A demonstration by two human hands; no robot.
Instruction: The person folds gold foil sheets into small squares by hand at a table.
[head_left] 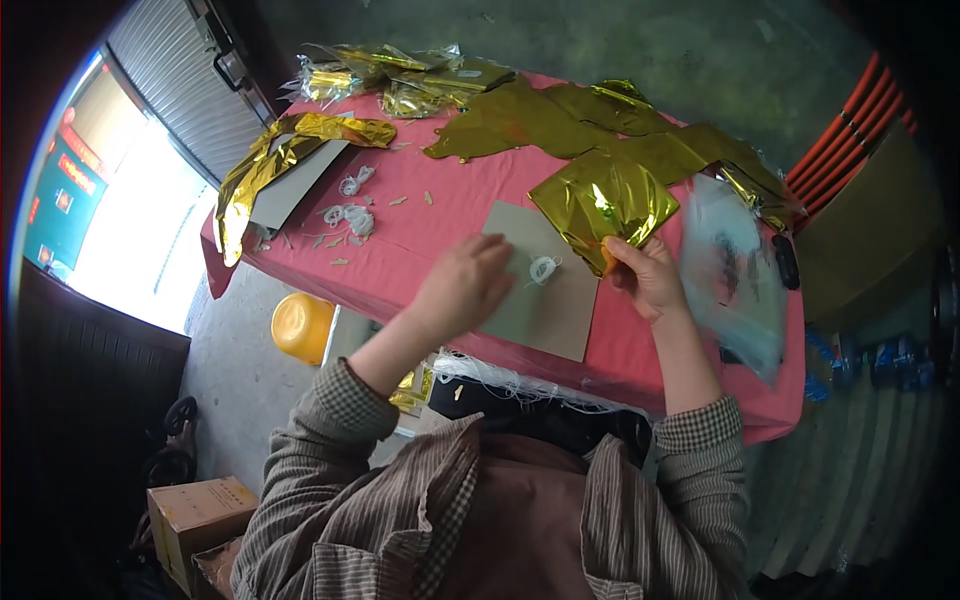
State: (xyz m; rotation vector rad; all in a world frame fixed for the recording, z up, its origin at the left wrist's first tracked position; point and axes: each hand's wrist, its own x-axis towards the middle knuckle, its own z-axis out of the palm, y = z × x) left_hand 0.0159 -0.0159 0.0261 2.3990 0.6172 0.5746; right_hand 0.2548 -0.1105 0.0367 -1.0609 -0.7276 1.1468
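My right hand (pixel 648 272) pinches the lower corner of a shiny gold foil sheet (pixel 606 196), which spreads up and left from my fingers. My left hand (pixel 468 282), blurred, is above the left part of a grey board (pixel 560 305); what its fingers hold, if anything, cannot be made out. A small coil of white string (pixel 543 269) lies on the board between my hands. More gold foil (pixel 510 125) lies flat beyond them.
On the pink-covered table (pixel 430 240) are white string bundles (pixel 350 218), a foil-draped board (pixel 300 185), packed foil (pixel 420 80), clear plastic bags (pixel 735 270) and a black object (pixel 786 262). A yellow container (pixel 302 327) and cardboard box (pixel 200 515) stand below.
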